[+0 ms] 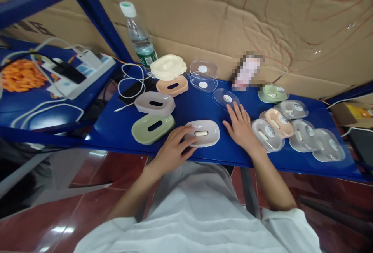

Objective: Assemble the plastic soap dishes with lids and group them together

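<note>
A pale grey oval soap dish [214, 130] with a cream pill-shaped piece in its middle lies near the table's front edge. My left hand [175, 146] grips its left end, thumb at the front and fingers over the rim. With fingers spread, my right hand [240, 124] reaches to a clear oval lid [220, 96] bearing a round sticker; its fingertips are at the lid's near edge. Left of my left hand sit slotted dishes: a green one [140, 130], a grey one [140, 103] and an orange one [163, 87]. Behind the single lid lie two more clear lids [204, 76].
Several lidded dishes [303, 138] stand at the right, a green one [266, 94] behind them. Cream dishes [167, 66], a water bottle [141, 41] and a white cable [128, 95] are at the back left. A blurred-out pink object [247, 72] leans against the cardboard [189, 16].
</note>
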A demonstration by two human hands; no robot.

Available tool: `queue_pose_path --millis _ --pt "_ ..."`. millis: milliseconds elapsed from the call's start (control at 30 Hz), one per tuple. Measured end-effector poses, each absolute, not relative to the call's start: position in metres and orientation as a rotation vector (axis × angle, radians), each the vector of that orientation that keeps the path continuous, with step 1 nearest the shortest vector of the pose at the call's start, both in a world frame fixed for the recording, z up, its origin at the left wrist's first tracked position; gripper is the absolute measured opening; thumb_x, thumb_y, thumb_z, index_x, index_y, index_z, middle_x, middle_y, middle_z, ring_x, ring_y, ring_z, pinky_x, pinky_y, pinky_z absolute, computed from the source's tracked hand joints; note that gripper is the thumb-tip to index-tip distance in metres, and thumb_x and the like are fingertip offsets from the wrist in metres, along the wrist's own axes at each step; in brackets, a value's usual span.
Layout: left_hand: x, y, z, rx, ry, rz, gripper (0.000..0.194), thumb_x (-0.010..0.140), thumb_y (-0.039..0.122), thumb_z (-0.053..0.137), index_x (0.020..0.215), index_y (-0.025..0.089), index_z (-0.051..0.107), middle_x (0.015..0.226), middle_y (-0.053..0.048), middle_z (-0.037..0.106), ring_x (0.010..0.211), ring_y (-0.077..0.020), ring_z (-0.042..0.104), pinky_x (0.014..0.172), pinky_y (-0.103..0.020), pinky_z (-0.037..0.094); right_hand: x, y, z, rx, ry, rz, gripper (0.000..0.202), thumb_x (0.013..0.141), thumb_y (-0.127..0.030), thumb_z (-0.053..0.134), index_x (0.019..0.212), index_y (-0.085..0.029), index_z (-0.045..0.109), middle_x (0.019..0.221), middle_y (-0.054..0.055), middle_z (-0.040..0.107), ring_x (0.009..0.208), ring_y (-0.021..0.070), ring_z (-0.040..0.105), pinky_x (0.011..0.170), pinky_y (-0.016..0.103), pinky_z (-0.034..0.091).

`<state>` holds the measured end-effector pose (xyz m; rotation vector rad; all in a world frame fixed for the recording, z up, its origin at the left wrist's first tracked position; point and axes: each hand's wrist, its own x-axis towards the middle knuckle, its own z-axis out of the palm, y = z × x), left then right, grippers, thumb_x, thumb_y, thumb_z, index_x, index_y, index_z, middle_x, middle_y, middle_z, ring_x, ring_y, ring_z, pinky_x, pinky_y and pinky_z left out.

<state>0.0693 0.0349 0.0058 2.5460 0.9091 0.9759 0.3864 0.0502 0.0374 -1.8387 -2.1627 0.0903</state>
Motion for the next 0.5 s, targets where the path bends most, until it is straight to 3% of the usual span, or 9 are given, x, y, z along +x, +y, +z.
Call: queue_pose_path --millis 67,200,367,500 --pt "0.069 0.035 0.008 2.482 0.933 0.991 0.031 0.1 0.019 0.072 0.13 0.026 0.069 0.158 -0.014 0.056 0.153 -0.0339 0.051 0.124 -0.06 0.049 0.387 0.062 0.031 -1.873 -2.164 0.076 0.062 0.111 -0.049 0.047 0.163 -0.015 0.047 0.169 0.023 0.043 0.162 0.0456 0.032 0.127 0.073 0.03" --pt "0.069 0.035 0.009 2.375 0.942 0.965 0.027 0.101 0.02 0.071 0.128 0.025 0.069 0.161 -0.014 0.051 0.159 -0.0337 0.044 0.127 -0.057 0.047 0.387 0.057 0.022 -1.815 -2.126 0.051 0.056 0.108 -0.052 0.054 0.154 -0.02 0.057 0.15 0.021 0.059 0.144 0.042 0.052 0.12 0.068 0.04" --pt "0.067 0.036 0.011 2.277 0.952 0.943 0.035 0.1 0.022 0.072 0.134 0.028 0.067 0.164 -0.013 0.047 0.156 -0.0322 0.048 0.128 -0.053 0.047 0.399 0.051 0.017 -1.703 -2.142 0.192 0.06 0.108 -0.053 0.055 0.162 -0.028 0.051 0.173 0.017 0.038 0.163 0.0423 0.033 0.126 0.071 0.035" --pt "0.066 0.037 0.014 2.175 0.999 0.897 0.06 0.098 0.028 0.076 0.154 0.033 0.053 0.163 -0.012 0.048 0.153 -0.0315 0.052 0.128 -0.053 0.047 0.405 0.053 0.025 -1.632 -2.028 0.259 0.055 0.108 -0.054 0.056 0.158 -0.03 0.058 0.167 0.014 0.051 0.157 0.036 0.047 0.128 0.063 0.041"
